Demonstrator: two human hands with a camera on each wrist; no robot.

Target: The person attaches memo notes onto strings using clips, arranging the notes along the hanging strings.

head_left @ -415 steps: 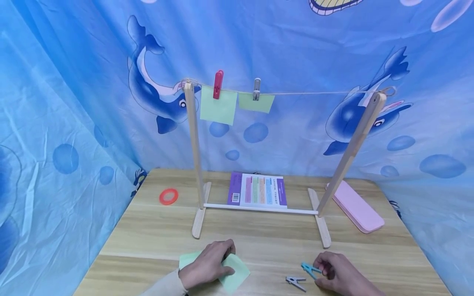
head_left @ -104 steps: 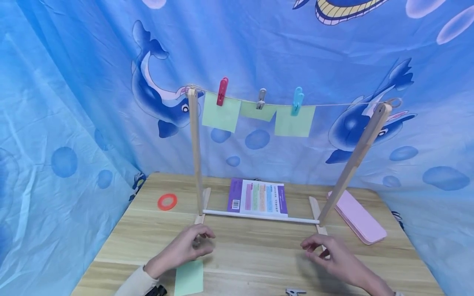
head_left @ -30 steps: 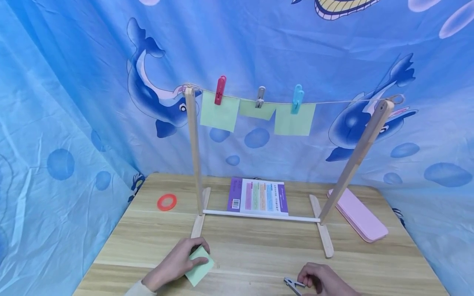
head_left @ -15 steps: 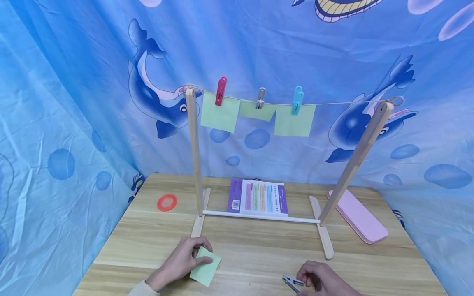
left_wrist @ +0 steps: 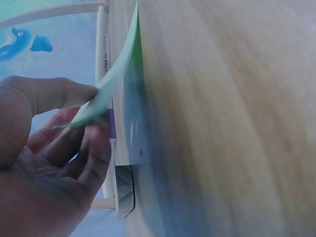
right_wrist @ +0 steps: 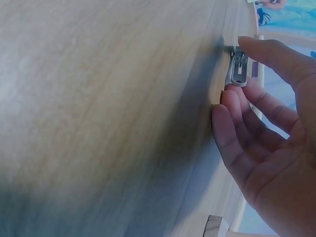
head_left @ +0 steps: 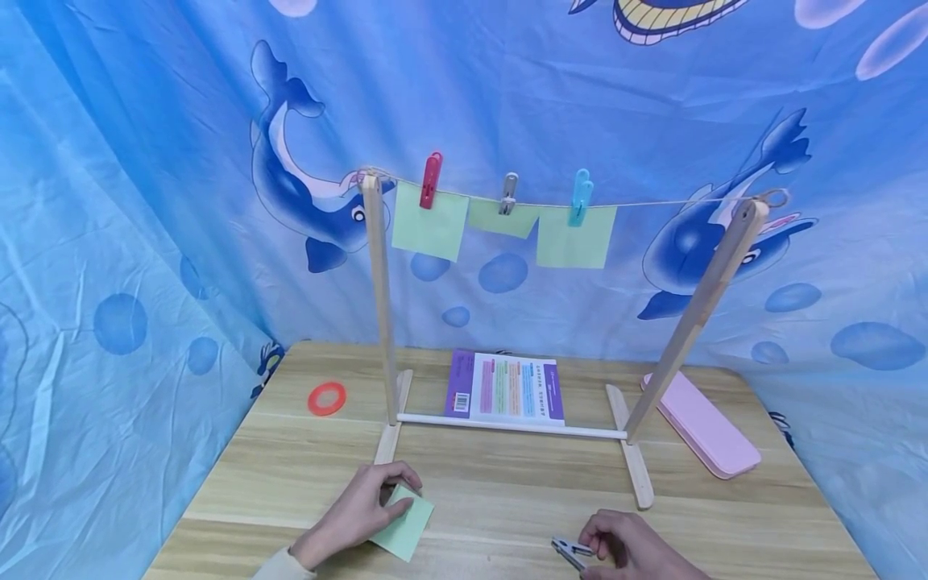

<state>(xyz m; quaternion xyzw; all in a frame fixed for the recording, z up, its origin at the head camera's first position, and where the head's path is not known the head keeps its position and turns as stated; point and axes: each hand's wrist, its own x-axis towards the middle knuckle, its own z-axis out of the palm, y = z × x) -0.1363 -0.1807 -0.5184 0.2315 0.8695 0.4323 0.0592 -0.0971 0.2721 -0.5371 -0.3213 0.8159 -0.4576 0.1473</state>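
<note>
My left hand (head_left: 358,509) pinches a square of green paper (head_left: 406,529) between thumb and fingers, low over the table at front left. The left wrist view shows that paper (left_wrist: 111,81) curving up from the thumb, one edge near the wood. At front right, my right hand (head_left: 629,544) holds a grey clothespin (head_left: 563,548) by its end. Close up in the right wrist view, the thumb and a finger meet the clothespin (right_wrist: 240,69) just over the tabletop. On the string hang green papers under a red clothespin (head_left: 431,181), a grey one and a blue clothespin (head_left: 581,197).
A wooden stand with a left post (head_left: 380,298), a right post (head_left: 696,322) and a white crossbar (head_left: 507,424) spans the table. Behind it lies a purple and white book (head_left: 507,387). An orange ring (head_left: 313,400) is at left, a pink case (head_left: 703,427) at right.
Since the earliest frame, a third green paper with the blue clothespin has come onto the string. Later, my left hand took up another paper and my right hand the grey clothespin.
</note>
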